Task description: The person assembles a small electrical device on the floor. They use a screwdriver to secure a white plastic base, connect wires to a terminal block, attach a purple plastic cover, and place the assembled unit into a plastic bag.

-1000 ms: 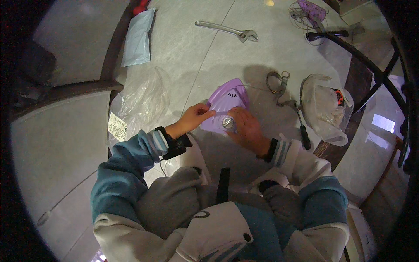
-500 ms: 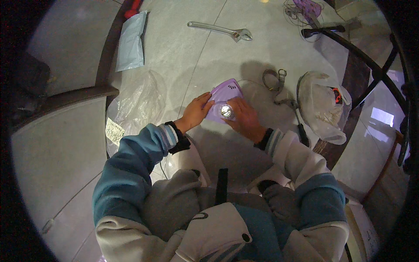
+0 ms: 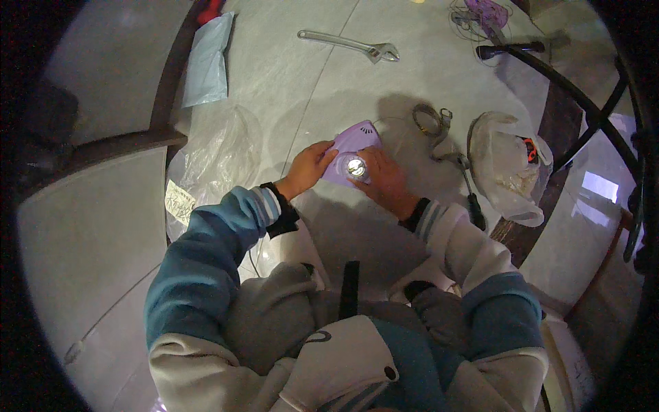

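Observation:
A light purple plastic casing (image 3: 356, 136) with small vent slots at its far end lies in front of me, low over the tiled floor. In its near part sits a round clear piece (image 3: 357, 168) with a shiny metallic centre. My left hand (image 3: 307, 169) is closed on the casing's left edge, thumb on the upper face. From the right, my right hand (image 3: 389, 180) curls its fingers round the rim of the round piece and the casing's right side. Its fingertips are partly hidden, and the casing's underside does not show.
Beyond the casing lies an adjustable wrench (image 3: 350, 45). A clear plastic bag (image 3: 218, 147) and a grey-blue packet (image 3: 208, 60) are at left. To the right are a strap-like tool with a dark handle (image 3: 473, 206), a filled plastic bag (image 3: 511, 172) and black metal bars (image 3: 563, 81).
Both hands and the casing have shifted very slightly. My right fingers sit a little differently around the round piece; the grip of my left hand looks the same.

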Tool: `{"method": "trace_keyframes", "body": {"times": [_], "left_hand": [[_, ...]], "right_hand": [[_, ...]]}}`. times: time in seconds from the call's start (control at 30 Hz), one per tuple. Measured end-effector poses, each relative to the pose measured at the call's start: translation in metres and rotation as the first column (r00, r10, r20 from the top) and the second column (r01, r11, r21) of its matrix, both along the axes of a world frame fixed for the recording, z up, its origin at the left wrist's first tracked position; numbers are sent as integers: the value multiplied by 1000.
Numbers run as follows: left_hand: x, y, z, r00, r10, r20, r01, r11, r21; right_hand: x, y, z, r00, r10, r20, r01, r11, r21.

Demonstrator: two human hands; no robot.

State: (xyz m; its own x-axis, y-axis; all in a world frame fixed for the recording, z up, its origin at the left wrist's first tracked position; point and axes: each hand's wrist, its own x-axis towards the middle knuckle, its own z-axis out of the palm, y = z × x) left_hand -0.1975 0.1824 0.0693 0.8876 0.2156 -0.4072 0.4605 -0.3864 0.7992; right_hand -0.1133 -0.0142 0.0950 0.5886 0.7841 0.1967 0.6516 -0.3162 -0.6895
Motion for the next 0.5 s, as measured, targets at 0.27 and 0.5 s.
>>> {"method": "trace_keyframes", "body": {"times": [0.27,0.5], "left_hand": [[-6,26,-10,974,24,-224,-117,905,-410],[-6,47,-3,885,-12,-465,-248,834,-492]], "right_hand": [[3,1,-2,1000,1,-31,-4,997,-72],[3,1,-3,1000,21,12,-21,999,-42]]}}
